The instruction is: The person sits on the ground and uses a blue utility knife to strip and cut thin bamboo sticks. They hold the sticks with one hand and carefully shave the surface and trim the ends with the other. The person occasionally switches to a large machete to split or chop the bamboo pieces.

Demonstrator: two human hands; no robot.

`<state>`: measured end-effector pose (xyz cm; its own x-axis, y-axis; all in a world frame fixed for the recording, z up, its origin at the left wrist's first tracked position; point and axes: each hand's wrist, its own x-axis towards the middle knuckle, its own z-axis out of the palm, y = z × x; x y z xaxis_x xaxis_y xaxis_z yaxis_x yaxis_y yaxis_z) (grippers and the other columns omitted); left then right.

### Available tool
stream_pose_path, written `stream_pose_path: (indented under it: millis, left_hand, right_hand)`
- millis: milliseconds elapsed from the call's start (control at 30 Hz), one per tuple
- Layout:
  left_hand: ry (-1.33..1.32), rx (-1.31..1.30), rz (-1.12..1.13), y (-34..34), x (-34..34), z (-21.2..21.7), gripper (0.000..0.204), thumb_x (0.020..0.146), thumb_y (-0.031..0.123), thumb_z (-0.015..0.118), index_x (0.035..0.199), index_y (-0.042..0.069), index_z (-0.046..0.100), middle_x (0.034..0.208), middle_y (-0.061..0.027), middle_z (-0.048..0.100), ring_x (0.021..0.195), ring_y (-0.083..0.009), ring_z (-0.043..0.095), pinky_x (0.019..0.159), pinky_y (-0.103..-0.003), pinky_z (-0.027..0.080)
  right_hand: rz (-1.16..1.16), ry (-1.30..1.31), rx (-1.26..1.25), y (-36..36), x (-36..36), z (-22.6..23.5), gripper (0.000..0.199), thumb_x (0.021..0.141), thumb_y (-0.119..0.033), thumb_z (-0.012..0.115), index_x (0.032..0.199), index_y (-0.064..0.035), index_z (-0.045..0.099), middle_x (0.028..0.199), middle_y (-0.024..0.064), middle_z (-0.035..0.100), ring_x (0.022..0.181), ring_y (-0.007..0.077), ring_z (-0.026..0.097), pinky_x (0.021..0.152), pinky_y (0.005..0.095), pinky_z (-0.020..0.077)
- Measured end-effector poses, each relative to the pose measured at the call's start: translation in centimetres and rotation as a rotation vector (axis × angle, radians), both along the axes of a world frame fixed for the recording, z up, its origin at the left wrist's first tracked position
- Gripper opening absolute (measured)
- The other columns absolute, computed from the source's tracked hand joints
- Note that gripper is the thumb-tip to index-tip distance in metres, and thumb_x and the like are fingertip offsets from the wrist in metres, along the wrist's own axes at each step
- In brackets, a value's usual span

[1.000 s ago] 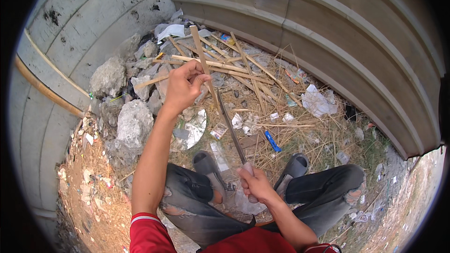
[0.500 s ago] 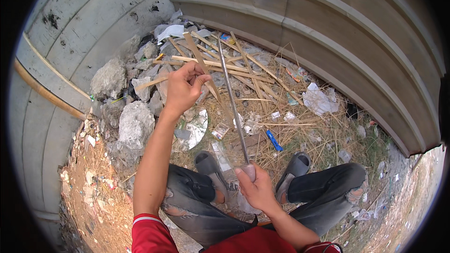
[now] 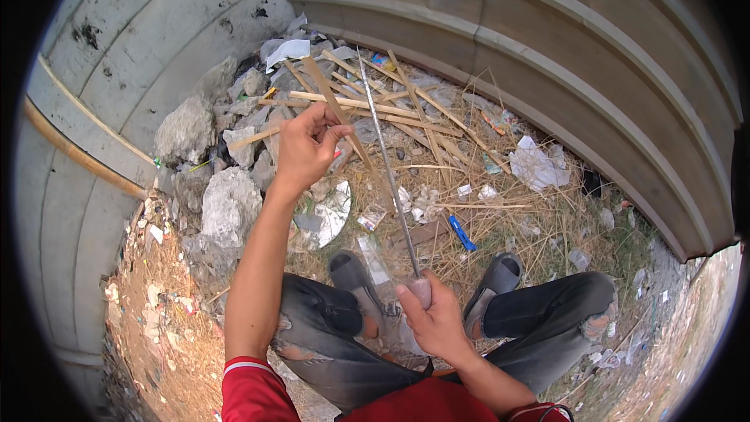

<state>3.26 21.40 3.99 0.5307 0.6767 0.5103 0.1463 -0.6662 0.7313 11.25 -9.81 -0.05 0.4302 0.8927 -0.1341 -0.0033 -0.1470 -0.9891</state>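
My left hand (image 3: pixel 306 148) is closed, pinching a flat, thin bamboo strip (image 3: pixel 322 82) between thumb and fingers. The strip slants from the upper left down toward the blade. In my right hand (image 3: pixel 436 320) is the pale handle of a long knife (image 3: pixel 378 131), fingers wrapped round it. Its narrow blade points away from me, tip far up over the pile. The strip's lower end runs close beside the blade; whether they touch I cannot tell.
Several cut bamboo strips (image 3: pixel 426 113) lie in a pile ahead, beside grey rocks (image 3: pixel 231 205). A blue plastic tool (image 3: pixel 462 233) rests on dry grass near my right sandal (image 3: pixel 501 273). Metal sheeting (image 3: pixel 578 55) and a grey wall (image 3: pixel 156 39) enclose the corner.
The knife has turned a little, so its blade looks thinner, and its tip has shifted slightly up and left. My left hand and the strip are almost where they were.
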Motion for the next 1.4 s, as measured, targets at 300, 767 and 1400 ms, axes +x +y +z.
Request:
stream_pose_path:
  millis: [300, 767, 1400]
  left_hand:
    - [0.002, -0.095, -0.086, -0.7, -0.7, 0.6, 0.007, 0.093, -0.005, 0.064, 0.099, -0.002, 0.065, 0.085, -0.0089, 0.076, 0.085, -0.0117, 0.073, 0.074, -0.026, 0.054]
    - [-0.027, -0.072, -0.018, -0.4, -1.4, 0.1, 0.007, 0.091, -0.007, 0.067, 0.096, -0.004, 0.07, 0.081, -0.008, 0.076, 0.08, -0.0094, 0.071, 0.072, -0.025, 0.054]
    - [0.13, 0.107, 0.109, 0.2, -0.2, 0.5, 0.017, 0.097, 0.008, 0.072, 0.091, 0.0, 0.058, 0.067, 0.0033, 0.061, 0.058, 0.0011, 0.047, 0.05, -0.019, 0.033]
  right_hand:
    - [0.103, 0.572, -0.32, -0.1, 3.4, -2.1, 0.03, 0.101, -0.033, 0.066, 0.093, -0.0059, 0.058, 0.063, -0.0017, 0.048, 0.049, 0.0087, 0.045, 0.046, 0.0261, 0.0379]
    - [0.143, 0.506, -0.341, -0.5, 2.0, -2.3, 0.027, 0.103, -0.028, 0.064, 0.091, -0.0064, 0.054, 0.064, -0.0017, 0.048, 0.049, 0.0076, 0.045, 0.044, 0.0262, 0.0369]
    - [-0.004, 0.36, -0.081, -0.1, 1.0, -1.8, 0.027, 0.102, -0.027, 0.065, 0.088, -0.0074, 0.053, 0.062, -0.0023, 0.048, 0.05, 0.0064, 0.045, 0.044, 0.0265, 0.0377]
